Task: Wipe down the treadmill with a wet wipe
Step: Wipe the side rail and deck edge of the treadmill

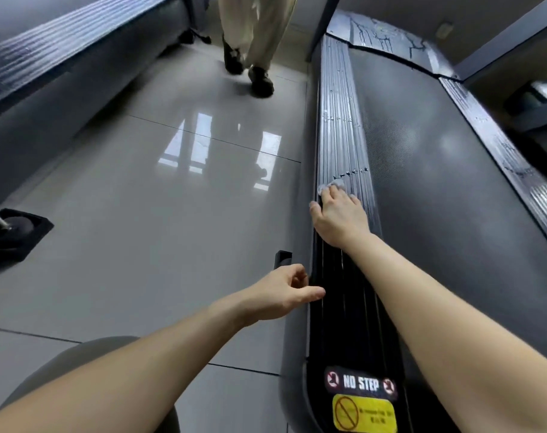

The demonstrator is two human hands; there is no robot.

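Note:
A dark treadmill fills the right side, with a ribbed side rail (337, 126) beside its textured belt (428, 182). My right hand (336, 214) lies palm-down on that rail, pressing a white wet wipe (428, 182) whose edge peeks out past my fingertips. The rail looks dusty grey beyond my hand and glossy black nearer me. My left hand (284, 292) hovers at the rail's outer edge with fingers loosely curled and thumb touching the rail, holding nothing.
A glossy tiled floor (159, 195) lies to the left. Another person's legs and shoes (253, 73) stand at the far end. A second treadmill (63, 64) runs along the left, with its foot (13, 235). A "NO STEP" label (361, 382) marks the near end.

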